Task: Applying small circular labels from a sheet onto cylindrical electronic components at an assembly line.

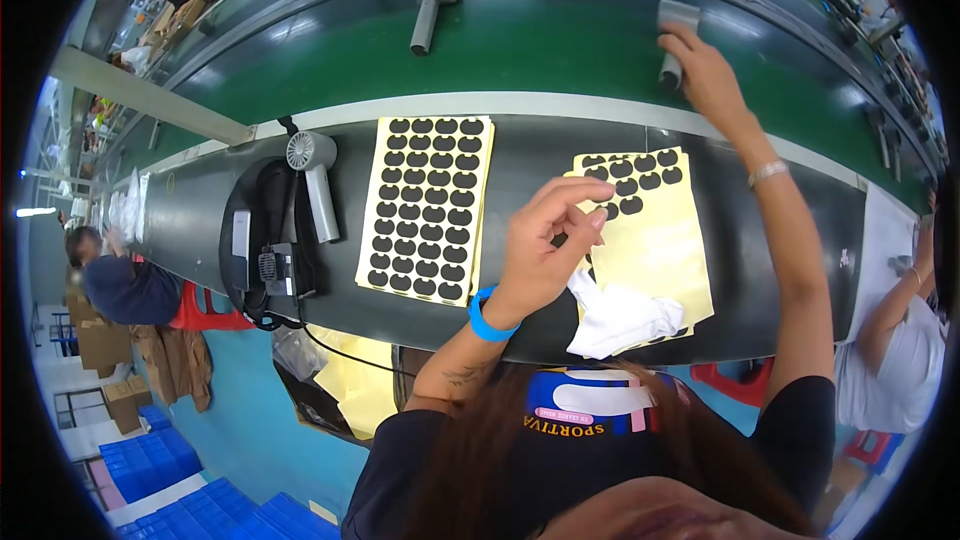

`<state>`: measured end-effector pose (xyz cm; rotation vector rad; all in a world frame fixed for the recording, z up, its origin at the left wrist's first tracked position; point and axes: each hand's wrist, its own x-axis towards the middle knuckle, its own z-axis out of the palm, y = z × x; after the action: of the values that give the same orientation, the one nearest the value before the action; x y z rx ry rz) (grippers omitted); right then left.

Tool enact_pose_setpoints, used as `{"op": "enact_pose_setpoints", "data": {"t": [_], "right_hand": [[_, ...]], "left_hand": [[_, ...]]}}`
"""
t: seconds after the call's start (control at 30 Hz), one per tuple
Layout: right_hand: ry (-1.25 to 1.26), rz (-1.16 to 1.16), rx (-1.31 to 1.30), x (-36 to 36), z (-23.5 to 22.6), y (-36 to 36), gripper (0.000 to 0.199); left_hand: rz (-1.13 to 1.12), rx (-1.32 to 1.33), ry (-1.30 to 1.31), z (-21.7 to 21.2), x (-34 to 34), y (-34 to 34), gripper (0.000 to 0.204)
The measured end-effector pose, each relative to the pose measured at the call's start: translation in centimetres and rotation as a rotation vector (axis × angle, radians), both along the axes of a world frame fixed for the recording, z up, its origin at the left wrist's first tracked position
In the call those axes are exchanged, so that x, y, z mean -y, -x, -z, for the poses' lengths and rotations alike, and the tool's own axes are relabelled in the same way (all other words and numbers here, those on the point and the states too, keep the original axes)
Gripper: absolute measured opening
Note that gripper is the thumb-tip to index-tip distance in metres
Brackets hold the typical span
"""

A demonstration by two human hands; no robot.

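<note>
Far out to the right, my right hand [708, 75] has its fingers round a grey T-shaped handheld fan [680, 13] over the green conveyor belt [560, 50]. My left hand [545, 245], a blue band at its wrist, is curled with thumb and forefinger close together; whatever they pinch, if anything, I cannot make out. Beneath and beside it lies a partly used yellow sheet [655, 250] with several black stickers at its upper end. A crumpled white cloth [622, 318] rests on that sheet's near end. Left of it is a stack of fuller sheets [425, 210] of black stickers.
Another grey fan [430, 15] lies on the belt. On the dark bench [790, 240], a silver fan [318, 185] leans by a black strap and small device [275, 265] with a cable. A metal bar [150, 95] crosses at left. Other people sit at both sides.
</note>
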<state>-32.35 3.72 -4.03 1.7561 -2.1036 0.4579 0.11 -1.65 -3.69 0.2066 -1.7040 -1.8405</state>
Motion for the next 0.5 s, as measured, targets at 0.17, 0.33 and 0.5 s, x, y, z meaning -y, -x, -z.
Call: {"op": "enact_pose_setpoints", "data": {"t": [0.17,0.33,0.5], "right_hand": [[-0.176,0.205,-0.05,-1.4,2.2,6.6,0.053],[0.144,0.173,0.1,-3.2,0.9,1.2,0.043],[0.006,0.071,0.724,-6.7,-1.1,-8.9,0.014]], "left_hand": [[0.02,0.121,0.002,0.9,-0.3,0.6,0.019],[-0.128,0.207,0.309,2.0,-0.1,1.2,0.018],[-0.124,0.322,0.727,3.6,-0.4,2.0,0.043]]}}
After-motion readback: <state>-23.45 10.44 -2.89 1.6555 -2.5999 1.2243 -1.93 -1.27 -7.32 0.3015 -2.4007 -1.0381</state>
